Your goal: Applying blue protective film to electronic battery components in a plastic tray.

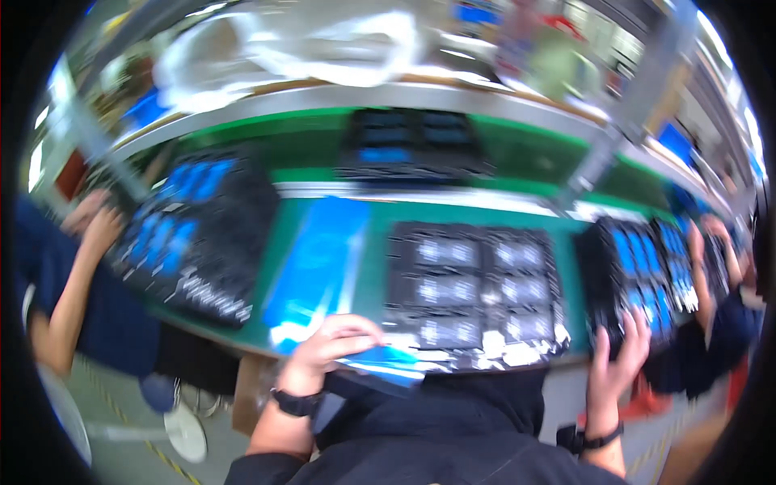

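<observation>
Low in the frame, the left hand (330, 343) has its fingers clamped on a blue sheet (386, 361) at the green bench (368, 242) edge. Right hand (621, 356), fingers spread, touches a stack of black trays (634, 267). Above centre sits another black tray (473, 295); the blur suggests mid-move.

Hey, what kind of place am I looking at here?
Most likely a factory assembly line. A long green workbench carries black compartment trays of small blue and silvery parts, and other people work at stations on either side. The left hand holds a blue sheet.
</observation>
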A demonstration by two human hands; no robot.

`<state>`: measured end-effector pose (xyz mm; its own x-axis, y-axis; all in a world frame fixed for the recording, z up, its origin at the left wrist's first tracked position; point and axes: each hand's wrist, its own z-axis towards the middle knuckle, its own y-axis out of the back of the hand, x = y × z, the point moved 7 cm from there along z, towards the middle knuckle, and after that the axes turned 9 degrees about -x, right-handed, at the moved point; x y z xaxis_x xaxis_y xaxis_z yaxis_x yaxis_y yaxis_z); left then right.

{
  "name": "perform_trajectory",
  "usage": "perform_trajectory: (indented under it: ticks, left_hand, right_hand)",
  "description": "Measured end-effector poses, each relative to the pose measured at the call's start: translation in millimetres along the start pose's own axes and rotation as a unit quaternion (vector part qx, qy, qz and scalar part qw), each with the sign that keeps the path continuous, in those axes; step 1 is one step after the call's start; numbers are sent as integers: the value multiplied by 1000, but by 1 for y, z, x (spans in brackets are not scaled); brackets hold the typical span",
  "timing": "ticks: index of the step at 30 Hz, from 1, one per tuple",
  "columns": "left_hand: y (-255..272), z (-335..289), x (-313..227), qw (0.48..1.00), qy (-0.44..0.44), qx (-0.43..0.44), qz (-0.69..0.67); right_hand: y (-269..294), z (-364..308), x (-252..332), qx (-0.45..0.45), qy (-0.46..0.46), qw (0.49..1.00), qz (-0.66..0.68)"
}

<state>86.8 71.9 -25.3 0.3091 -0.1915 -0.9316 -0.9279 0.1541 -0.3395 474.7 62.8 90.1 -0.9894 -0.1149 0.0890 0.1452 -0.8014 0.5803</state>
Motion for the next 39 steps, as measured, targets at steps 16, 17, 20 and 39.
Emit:
perform_trajectory:
  ticks: [16,17,20,39]
  left_hand:
    - [-45,-38,-76,974,-198,-79,77]
    - [-49,-45,-88,977,-178,-94,72]
    - [-52,-70,-109,969,-140,-126,158]
    - [-218,-284,-228,791,-554,96,242]
  right_hand:
    - [-65,33,235,606,-56,564,557]
    - [-67,31,232,634,-41,546,547]
    - [-66,38,236,638,-100,405,648]
    - [-142,11,230,633,-219,366,646]
